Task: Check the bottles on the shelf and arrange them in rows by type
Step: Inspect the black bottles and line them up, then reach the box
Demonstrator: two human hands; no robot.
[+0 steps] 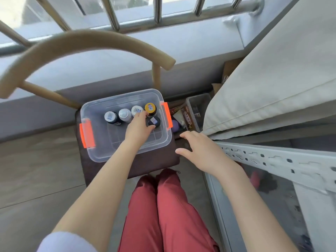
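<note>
Box [101, 140]: clear, sat on a cushion [160, 160].
Bottles [125, 115]: four stood rowed at its 12 o'clock.
Left hand [139, 127]: fingers seemingly pinched a fifth, black bottle [155, 121].
Right hand [201, 151]: fingers released, at box's 3 o'clock.

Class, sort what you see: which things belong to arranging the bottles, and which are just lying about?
Job: bottles, clear bin, left hand among the bottles, right hand hovering open.
Lying about: grey box of oddments, white cushion, window bars.
</note>
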